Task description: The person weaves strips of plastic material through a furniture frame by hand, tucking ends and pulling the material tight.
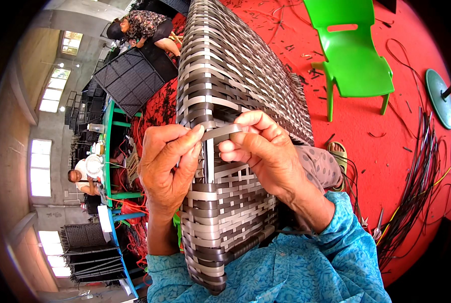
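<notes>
A large woven wicker furniture panel (245, 86) in brown and pale grey flat strips stands across my lap. At its edge, a grey flat weaving strip (219, 132) bends across a gap where the frame bar shows. My left hand (167, 164) is closed, thumb and forefinger pinching near the strip's left end at the panel's edge. My right hand (266, 149) pinches the strip's other side between thumb and fingers. Woven rows continue above and below the gap. Part of the panel's lower side is hidden behind my right forearm.
A green plastic chair (359, 70) stands on the red floor at the right. Long dark strips (412, 202) lie in a bundle beyond my right arm, near a round teal base (440, 98). Two people are at the left, near dark woven panels (129, 81) and a green-framed table (109, 151).
</notes>
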{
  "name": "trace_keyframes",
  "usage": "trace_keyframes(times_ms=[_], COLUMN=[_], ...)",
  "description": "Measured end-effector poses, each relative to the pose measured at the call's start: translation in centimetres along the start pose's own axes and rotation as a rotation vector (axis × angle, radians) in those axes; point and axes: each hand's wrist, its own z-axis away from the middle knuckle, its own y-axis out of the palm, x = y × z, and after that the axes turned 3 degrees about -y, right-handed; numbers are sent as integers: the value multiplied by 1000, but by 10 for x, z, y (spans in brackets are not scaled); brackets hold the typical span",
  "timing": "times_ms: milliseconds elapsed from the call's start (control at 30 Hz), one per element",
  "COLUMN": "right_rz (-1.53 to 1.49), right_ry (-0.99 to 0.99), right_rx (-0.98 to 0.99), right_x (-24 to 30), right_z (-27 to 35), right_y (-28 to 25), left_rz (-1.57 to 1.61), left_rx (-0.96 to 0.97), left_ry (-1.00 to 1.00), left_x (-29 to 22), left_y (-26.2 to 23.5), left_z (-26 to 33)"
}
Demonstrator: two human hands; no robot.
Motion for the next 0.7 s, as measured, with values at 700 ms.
trace_keyframes(times_ms=[700], right_rz=[-193], right_ry=[70], right_rx=[11], right_x=[-13], right_z=[7], right_y=[-3], left_rz=[1], left_rx=[-5], left_ry=[-19], left_x=[-1], left_y=[-1], left_z=[2])
